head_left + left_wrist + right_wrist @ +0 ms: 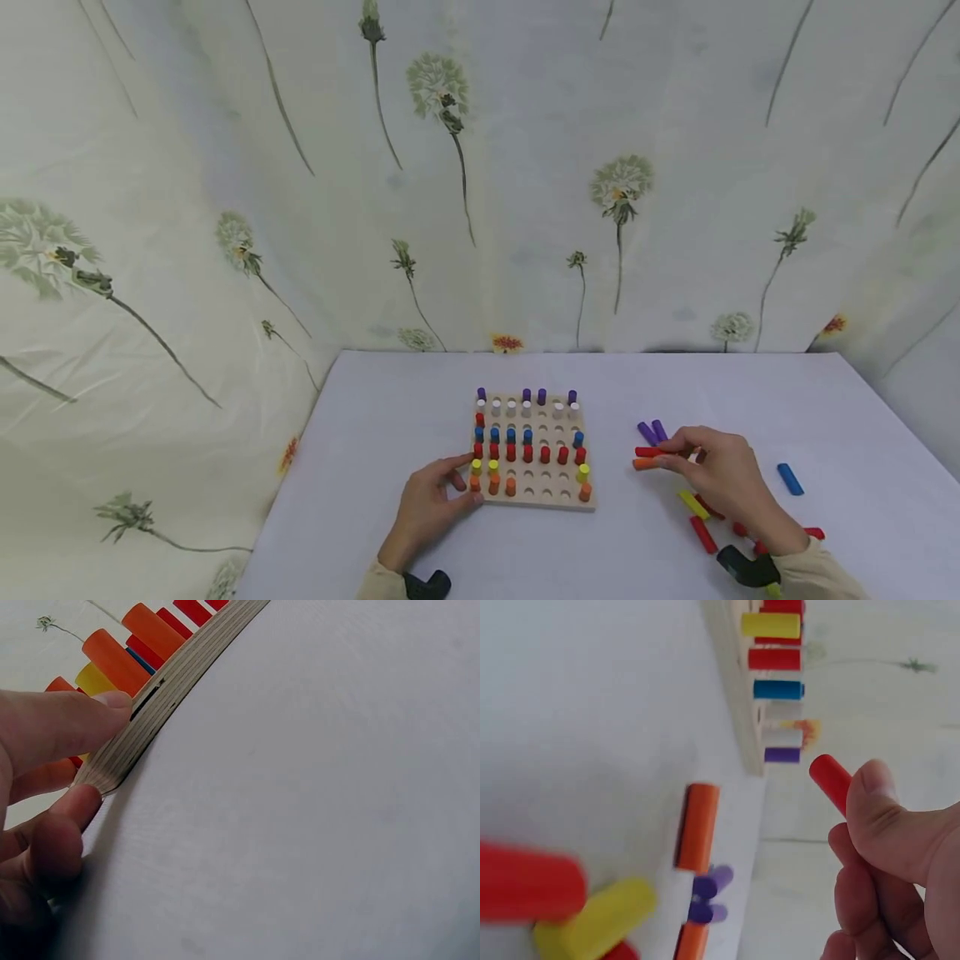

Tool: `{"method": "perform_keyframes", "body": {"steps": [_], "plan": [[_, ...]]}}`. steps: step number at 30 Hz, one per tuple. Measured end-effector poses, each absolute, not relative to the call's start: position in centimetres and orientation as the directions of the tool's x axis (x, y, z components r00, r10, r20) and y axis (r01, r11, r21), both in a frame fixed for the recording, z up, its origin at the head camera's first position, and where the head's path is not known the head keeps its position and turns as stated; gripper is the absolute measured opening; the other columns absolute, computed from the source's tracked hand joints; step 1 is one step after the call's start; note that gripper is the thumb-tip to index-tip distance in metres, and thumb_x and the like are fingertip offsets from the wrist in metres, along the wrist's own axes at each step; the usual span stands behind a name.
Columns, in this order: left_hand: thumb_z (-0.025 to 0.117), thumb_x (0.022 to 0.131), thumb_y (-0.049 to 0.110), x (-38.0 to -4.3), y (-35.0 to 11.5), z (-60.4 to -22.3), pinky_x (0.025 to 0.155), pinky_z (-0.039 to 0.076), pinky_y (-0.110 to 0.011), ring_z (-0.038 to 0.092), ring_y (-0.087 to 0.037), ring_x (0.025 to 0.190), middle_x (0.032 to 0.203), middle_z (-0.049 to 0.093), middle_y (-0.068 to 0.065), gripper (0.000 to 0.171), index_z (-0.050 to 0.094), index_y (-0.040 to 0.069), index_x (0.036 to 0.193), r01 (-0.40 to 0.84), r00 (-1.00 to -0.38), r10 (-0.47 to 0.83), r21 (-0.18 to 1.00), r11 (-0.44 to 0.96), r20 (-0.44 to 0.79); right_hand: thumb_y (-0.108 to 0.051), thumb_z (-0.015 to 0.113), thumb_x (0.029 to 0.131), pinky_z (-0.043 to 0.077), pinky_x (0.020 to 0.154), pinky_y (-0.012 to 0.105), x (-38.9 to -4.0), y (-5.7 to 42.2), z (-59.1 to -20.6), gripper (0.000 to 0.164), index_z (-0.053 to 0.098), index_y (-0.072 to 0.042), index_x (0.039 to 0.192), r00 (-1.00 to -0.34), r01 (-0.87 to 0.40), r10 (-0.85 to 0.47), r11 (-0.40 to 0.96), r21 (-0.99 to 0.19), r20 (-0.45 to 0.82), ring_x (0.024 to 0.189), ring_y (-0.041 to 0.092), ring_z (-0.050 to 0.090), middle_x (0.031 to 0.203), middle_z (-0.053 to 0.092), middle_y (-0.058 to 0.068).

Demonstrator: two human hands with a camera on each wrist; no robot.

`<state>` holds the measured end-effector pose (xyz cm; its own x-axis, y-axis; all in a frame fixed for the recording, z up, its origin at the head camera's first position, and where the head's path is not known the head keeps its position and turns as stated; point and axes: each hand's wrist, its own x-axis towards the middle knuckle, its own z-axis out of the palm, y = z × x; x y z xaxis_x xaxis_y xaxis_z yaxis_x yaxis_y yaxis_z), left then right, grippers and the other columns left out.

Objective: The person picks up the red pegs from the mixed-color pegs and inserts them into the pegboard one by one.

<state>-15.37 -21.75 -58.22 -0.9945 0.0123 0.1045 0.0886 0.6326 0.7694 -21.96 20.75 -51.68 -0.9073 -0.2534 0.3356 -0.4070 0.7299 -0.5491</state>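
My left hand (435, 504) grips the near left corner of a wooden pegboard (536, 504), its thumb (90, 724) against the front edge and its fingers round the side. Rows of purple, white, red, blue, yellow and orange pegs stand upright in the board, with bare holes among them. To the right of the board, my right hand (720, 471) pinches a red peg (830, 780) between thumb and fingers, one end sticking out. An orange peg (697, 829) lies on the table below that hand.
Two purple pegs (652, 431) lie just beyond the right hand. Nearer me are a yellow peg (693, 504), a red peg (703, 534) and several more, partly hidden by the right forearm. A blue peg (790, 479) lies farther right. Flowered cloth (525, 208) hangs behind the white table (375, 400).
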Motion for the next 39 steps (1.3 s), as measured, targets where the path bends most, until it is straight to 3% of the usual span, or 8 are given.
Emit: {"method": "perform_keyframes", "body": {"steps": [8,15,25,33,39], "plan": [[0.089,0.085,0.039,-15.5,-21.7,-58.4,0.054,0.035,-0.02,0.045,-0.002,0.059,0.088,0.068,0.009,0.056,0.073,0.022,0.136,0.096,-0.993,0.01,0.767,0.635,0.116,-0.007,0.092,0.08,0.048,0.065,0.023,-22.7,16.9,-51.6,0.019,0.08,-0.021,0.084,-0.887,-0.438,-0.214,0.671,-0.599,0.409,0.077,0.009,0.056,0.085,0.073,-0.007],[0.089,0.085,0.039,-15.8,-21.8,-58.2,0.053,0.034,-0.02,0.045,-0.002,0.058,0.088,0.067,0.009,0.056,0.073,0.023,0.136,0.108,-0.991,0.012,0.763,0.637,0.131,-0.009,0.092,0.081,0.052,0.074,0.032,-23.2,13.7,-51.5,0.015,0.083,-0.02,0.086,-0.878,-0.452,-0.183,0.619,-0.642,0.442,0.087,0.008,0.057,0.088,0.07,-0.006],[0.089,0.086,0.038,-15.5,-21.9,-58.4,0.053,0.035,-0.02,0.044,-0.003,0.058,0.088,0.067,0.009,0.055,0.073,0.022,0.136,0.082,-0.995,0.006,0.777,0.624,0.1,-0.008,0.091,0.082,0.049,0.073,0.032,-23.7,10.0,-50.8,0.012,0.083,-0.017,0.084,-0.885,-0.453,-0.183,0.554,-0.699,0.429,0.092,0.012,0.055,0.091,0.068,-0.001],[0.089,0.085,0.038,-15.5,-21.9,-58.9,0.051,0.033,-0.02,0.042,-0.002,0.057,0.088,0.067,0.009,0.054,0.074,0.025,0.135,0.079,-0.995,0.006,0.793,0.604,0.095,-0.012,0.088,0.086,0.047,0.077,0.032,-23.7,7.1,-51.6,0.009,0.084,-0.019,0.09,-0.917,-0.399,-0.235,0.515,-0.759,0.322,0.096,0.016,0.056,0.095,0.069,-0.002],[0.09,0.084,0.036,-15.7,-22.0,-58.6,0.052,0.034,-0.02,0.042,-0.002,0.057,0.087,0.067,0.01,0.055,0.074,0.023,0.135,0.123,-0.989,0.018,0.765,0.632,0.144,-0.015,0.089,0.086,0.043,0.079,0.035,-25.3,5.9,-51.8,0.007,0.084,-0.021,0.087,-0.913,-0.403,-0.309,0.564,-0.721,0.268,0.095,0.019,0.055,0.086,0.072,-0.006]]}}
